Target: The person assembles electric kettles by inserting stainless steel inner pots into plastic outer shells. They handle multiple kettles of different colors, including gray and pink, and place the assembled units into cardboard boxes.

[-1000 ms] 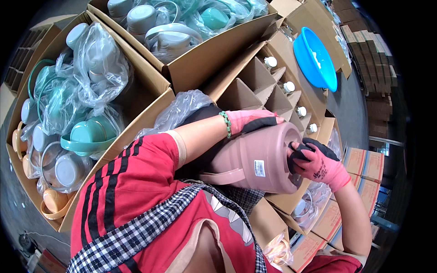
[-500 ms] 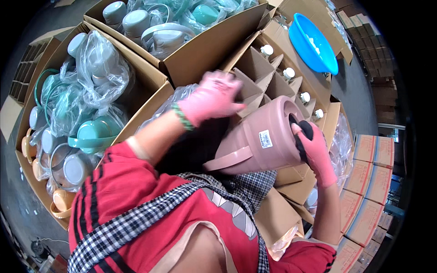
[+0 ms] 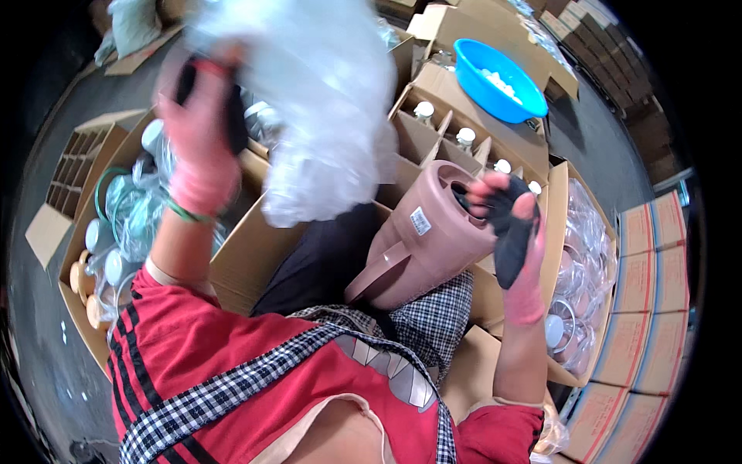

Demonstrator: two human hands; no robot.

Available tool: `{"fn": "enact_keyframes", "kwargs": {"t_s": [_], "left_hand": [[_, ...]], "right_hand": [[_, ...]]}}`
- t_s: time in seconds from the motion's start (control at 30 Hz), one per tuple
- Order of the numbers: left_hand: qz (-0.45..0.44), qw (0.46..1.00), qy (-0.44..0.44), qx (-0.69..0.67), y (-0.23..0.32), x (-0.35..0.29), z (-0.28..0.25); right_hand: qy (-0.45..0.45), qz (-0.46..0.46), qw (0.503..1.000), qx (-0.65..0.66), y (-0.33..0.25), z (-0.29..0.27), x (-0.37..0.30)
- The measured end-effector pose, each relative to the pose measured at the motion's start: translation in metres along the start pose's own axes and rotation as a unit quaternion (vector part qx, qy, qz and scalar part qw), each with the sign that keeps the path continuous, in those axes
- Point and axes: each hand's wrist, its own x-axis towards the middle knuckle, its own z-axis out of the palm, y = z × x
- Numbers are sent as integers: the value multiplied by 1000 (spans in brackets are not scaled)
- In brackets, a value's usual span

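Note:
A dusty-pink jug (image 3: 429, 240) with a handle and a white label rests tilted on my lap, its round end toward my right hand. My right hand (image 3: 510, 224), in a pink and black glove, is beside that end with fingers apart and half bent; whether the fingertips touch the jug I cannot tell. Raised at the upper left, my left hand (image 3: 202, 124) is closed on a clear plastic bag (image 3: 328, 116). The bag hangs in front of the boxes and hides part of them. Both hand and bag are smeared by motion.
White-capped bottles (image 3: 465, 139) stand in a divided carton ahead. A blue basin (image 3: 495, 85) with white pieces sits beyond it. Left, a carton holds wrapped green and grey jugs (image 3: 127, 205). Another carton with wrapped items (image 3: 576, 286) is at right, before stacked boxes (image 3: 634, 301).
My left hand has moved up and left and now holds up a plastic bag. My right hand has loosened from the jug's end. The jug has shifted slightly left and tipped more upright.

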Motion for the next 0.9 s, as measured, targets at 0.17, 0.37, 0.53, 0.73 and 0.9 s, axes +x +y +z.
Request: {"fn": "enact_keyframes", "kwargs": {"t_s": [0.17,0.37,0.53,0.73,0.9], "left_hand": [[350,754,-534,153,-16,-77,61],[46,915,-401,16,-35,-61,48],[-329,830,-341,-294,-70,-9,82],[-203,862,-462,-43,-37,25,113],[140,945,-268,126,-61,5,109]], "right_hand": [[-110,61,977,173,6,3,27],[37,18,999,0,-40,-12,-9],[-258,-278,683,-624,-31,41,-13],[-197,-263,576,-749,2,32,22],[-186,-155,785,-570,-8,-1,41]]}}
